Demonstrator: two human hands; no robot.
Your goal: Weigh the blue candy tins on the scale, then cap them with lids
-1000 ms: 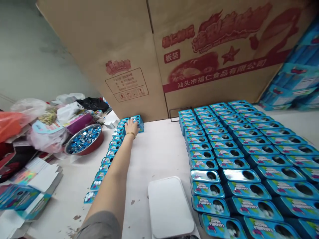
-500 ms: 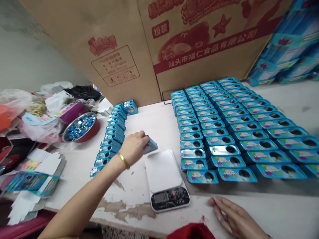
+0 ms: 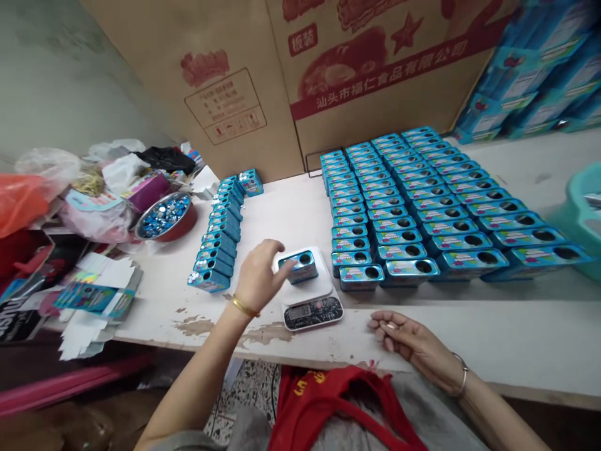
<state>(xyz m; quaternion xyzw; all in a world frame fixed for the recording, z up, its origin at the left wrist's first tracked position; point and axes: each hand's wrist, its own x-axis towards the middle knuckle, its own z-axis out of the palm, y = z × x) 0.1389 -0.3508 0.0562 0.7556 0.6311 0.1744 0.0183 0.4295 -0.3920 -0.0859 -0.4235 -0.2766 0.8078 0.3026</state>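
My left hand [image 3: 260, 275] is closed on one end of a blue tin [image 3: 300, 265] with a round hole in its lid. The tin sits on the white plate of a small kitchen scale [image 3: 312, 309] near the table's front edge. My right hand [image 3: 404, 336] rests on the table edge to the right of the scale, fingers loosely curled together around a small white piece [image 3: 389, 326]. A column of like tins [image 3: 220, 233] runs along the left of the scale. A large block of tins [image 3: 422, 207] in rows fills the table to the right.
A metal bowl [image 3: 164, 217] of blue-wrapped pieces stands at the left among plastic bags and flattened cartons [image 3: 94, 295]. Big cardboard boxes [image 3: 282, 75] wall off the back. Stacked blue boxes [image 3: 539, 81] sit at upper right, a teal basin [image 3: 580, 216] at the right edge.
My left hand took a tin from the far end of the left column, drew it back and set it on the scale. My right hand came into view at the table edge.
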